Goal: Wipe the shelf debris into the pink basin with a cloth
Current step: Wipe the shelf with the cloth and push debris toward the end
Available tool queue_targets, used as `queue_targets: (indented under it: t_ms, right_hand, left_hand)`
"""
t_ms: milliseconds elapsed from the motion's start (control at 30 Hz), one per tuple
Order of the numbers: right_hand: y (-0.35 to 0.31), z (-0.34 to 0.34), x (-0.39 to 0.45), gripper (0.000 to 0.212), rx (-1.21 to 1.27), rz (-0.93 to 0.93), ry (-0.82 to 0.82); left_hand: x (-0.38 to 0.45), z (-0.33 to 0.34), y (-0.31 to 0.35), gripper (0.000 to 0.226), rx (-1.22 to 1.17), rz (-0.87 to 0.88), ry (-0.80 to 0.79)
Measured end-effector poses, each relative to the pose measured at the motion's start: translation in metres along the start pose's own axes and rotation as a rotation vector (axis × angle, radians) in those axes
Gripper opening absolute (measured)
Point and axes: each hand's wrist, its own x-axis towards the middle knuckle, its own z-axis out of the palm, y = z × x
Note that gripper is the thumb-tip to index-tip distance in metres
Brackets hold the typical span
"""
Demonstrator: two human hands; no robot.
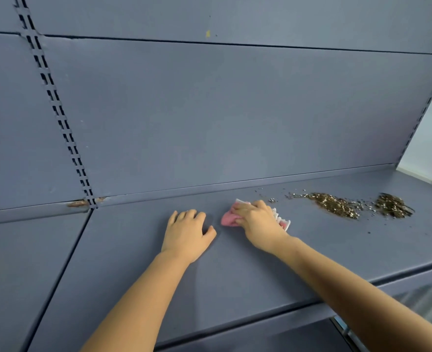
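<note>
Shelving of painted grey-blue metal is seen, with a slotted upright point(57, 115) at the left and a smooth, flat shelf point(138, 288) below a plain back panel. Toward the middle, the left hand point(187, 233) is laid palm-down on the bare shelf, fingers loosely bent and nothing held. Just beside it, the right hand point(257, 222) is pressed onto a crumpled pink cloth point(227, 218) with a white scalloped edge, the fingers curled over the soft fabric. Further right, well apart from the left hand and near the right, the debris point(337, 205) is spread as a brown, granular band flecked with white, its long axis running along the shelf; a second, darker heap point(392, 206) of fibrous bits lies beyond it, with loose specks scattered around both. The debris therefore lies to the right of the cloth, and the right hand is judged the nearer. The pink basin cannot be identified; only a faint pink trace is visible at the far right edge.
</note>
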Motion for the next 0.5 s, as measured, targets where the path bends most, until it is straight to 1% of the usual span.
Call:
queue_targets:
  t_ms: [100, 167, 233, 300, 333, 400, 500]
  right_hand:
    - [0.038, -0.006, 0.014, 0.054, 0.122, 0.236, 0.053]
    - [0.067, -0.011, 0.02, 0.056, 0.079, 0.3, 0.069]
    - [0.093, -0.017, 0.02, 0.049, 0.022, 0.387, 0.081]
    - [0.111, -0.027, 0.017, 0.034, 0.019, 0.505, 0.08]
    - [0.112, -0.032, 0.016, 0.029, -0.007, 0.536, 0.064]
    - [0.102, -0.034, 0.02, 0.026, -0.053, 0.515, 0.063]
    - [0.057, -0.015, 0.031, 0.038, -0.025, 0.238, 0.081]
  left_hand:
    - [0.0, 0.001, -0.001, 0.045, -0.014, -0.006, 0.0]
    - [0.0, 0.001, 0.0, 0.045, -0.022, -0.007, -0.003]
    - [0.001, 0.001, 0.0, 0.045, -0.025, -0.006, -0.004]
    - [0.001, 0.001, 0.0, 0.046, -0.026, 0.0, -0.007]
    - [0.001, 0.001, 0.0, 0.046, -0.028, 0.001, -0.007]
    - [0.002, 0.002, -0.001, 0.047, -0.032, 0.0, -0.004]
    - [0.003, 0.002, -0.002, 0.047, -0.028, -0.001, 0.002]
